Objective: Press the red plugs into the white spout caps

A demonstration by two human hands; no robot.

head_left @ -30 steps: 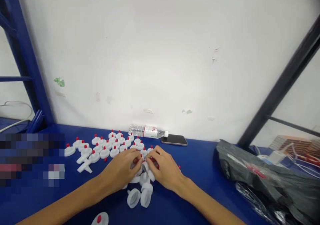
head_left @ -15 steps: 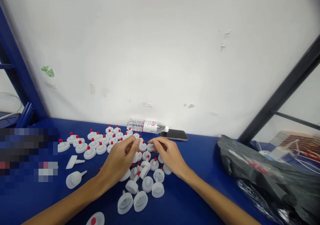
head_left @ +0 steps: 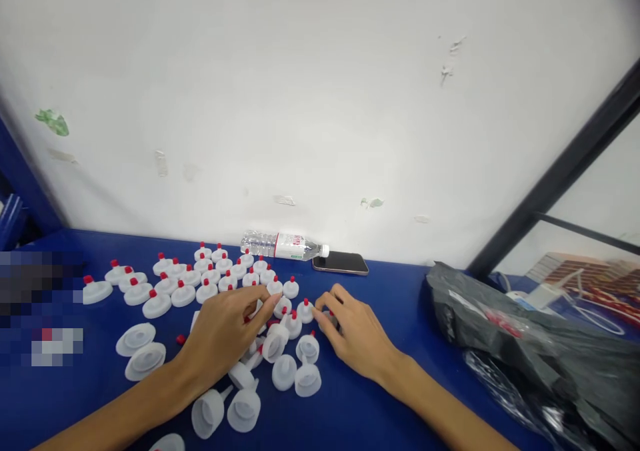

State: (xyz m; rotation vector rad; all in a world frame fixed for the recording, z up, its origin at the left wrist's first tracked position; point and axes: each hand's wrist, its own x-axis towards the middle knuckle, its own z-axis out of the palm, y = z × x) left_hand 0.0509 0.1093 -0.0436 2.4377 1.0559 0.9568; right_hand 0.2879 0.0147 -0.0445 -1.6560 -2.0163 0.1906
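Observation:
My left hand [head_left: 220, 334] rests on the blue table [head_left: 390, 397] with its fingers curled and the thumb stretched toward a pile of loose white caps [head_left: 295, 371]. What lies under its fingers is hidden. My right hand [head_left: 353, 334] sits just right of the pile, fingertips pinched together by a white cap with a red tip [head_left: 305, 311]. Behind both hands, several red-tipped white caps [head_left: 200, 281] stand upright in rows. A small red piece [head_left: 181, 339] lies loose beside my left hand.
A clear water bottle [head_left: 280, 245] lies on its side by the white wall, with a dark phone [head_left: 340, 262] next to it. A crumpled black plastic bag [head_left: 525, 344] fills the table's right side. A dark slanted frame bar [head_left: 550, 184] rises at the right.
My hands, which met over the pile a second ago, have parted by a hand's width. The view has swung, so the caps, bottle and phone sit further left in the frame.

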